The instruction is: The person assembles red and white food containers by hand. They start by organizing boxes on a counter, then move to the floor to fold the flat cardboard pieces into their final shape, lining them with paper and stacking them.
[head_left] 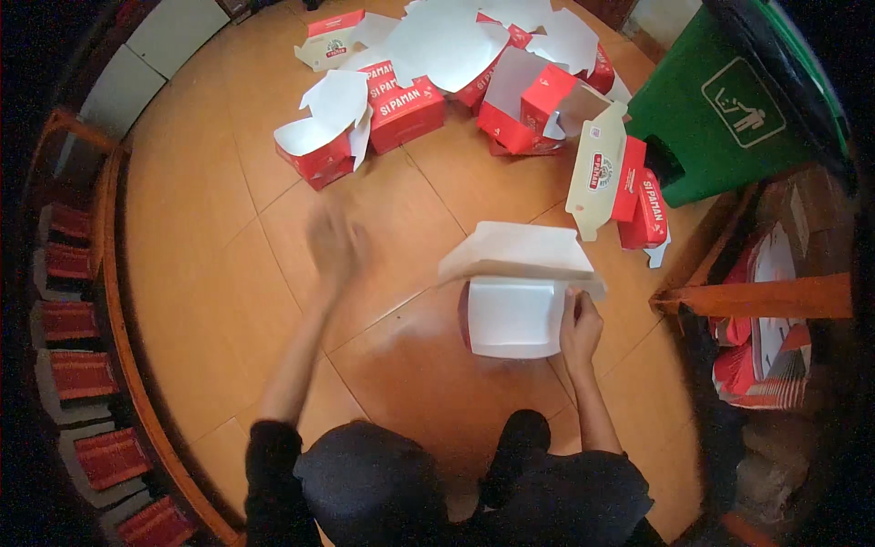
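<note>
A food box [515,314] with a white inside and a red outer wall is in front of me, its lid standing raised at the far side. My right hand [581,326] grips the right wall of this box, fingers closed and thumb at its upper right corner. My left hand [332,242] is apart from the box, over the floor to its left and nearest to an opened red-and-white box [319,164]. Motion smears its fingers, so whether it is open or closed does not show.
Several red-and-white boxes [407,111] lie piled at the far side. More boxes [644,214] lean near a green bin [729,109] at the right. Orange tiles cover the floor [200,301]. A wooden rail [756,296] juts in at the right; stacked red items [109,456] line the left.
</note>
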A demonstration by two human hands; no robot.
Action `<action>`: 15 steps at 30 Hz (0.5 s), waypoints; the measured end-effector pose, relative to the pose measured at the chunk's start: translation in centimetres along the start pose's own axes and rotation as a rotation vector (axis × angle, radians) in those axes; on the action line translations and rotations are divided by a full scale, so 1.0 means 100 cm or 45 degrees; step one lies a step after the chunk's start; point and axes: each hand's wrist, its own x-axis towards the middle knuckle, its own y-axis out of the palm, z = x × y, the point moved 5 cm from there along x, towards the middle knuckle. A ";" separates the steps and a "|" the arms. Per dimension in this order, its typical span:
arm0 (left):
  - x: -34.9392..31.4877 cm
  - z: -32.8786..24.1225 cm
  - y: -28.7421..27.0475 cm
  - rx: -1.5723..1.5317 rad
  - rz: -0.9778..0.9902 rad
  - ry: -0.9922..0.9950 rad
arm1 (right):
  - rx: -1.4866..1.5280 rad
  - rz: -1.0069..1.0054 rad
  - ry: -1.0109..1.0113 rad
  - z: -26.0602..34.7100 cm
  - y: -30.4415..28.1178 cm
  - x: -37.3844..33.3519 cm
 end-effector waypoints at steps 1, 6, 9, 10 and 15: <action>0.050 0.012 -0.008 -0.097 -0.029 0.047 | 0.064 0.010 -0.001 0.000 0.002 0.006; 0.092 0.104 -0.001 0.298 0.191 0.419 | 0.016 0.094 -0.209 0.002 -0.012 0.004; 0.067 0.099 0.004 0.136 0.551 0.356 | -0.486 0.186 -0.019 0.039 -0.055 -0.026; 0.058 0.080 -0.010 0.012 0.434 0.407 | -0.344 0.239 -0.034 0.050 -0.061 -0.032; -0.006 -0.043 -0.096 -0.335 0.010 0.457 | 0.471 0.681 -0.244 0.142 -0.045 -0.046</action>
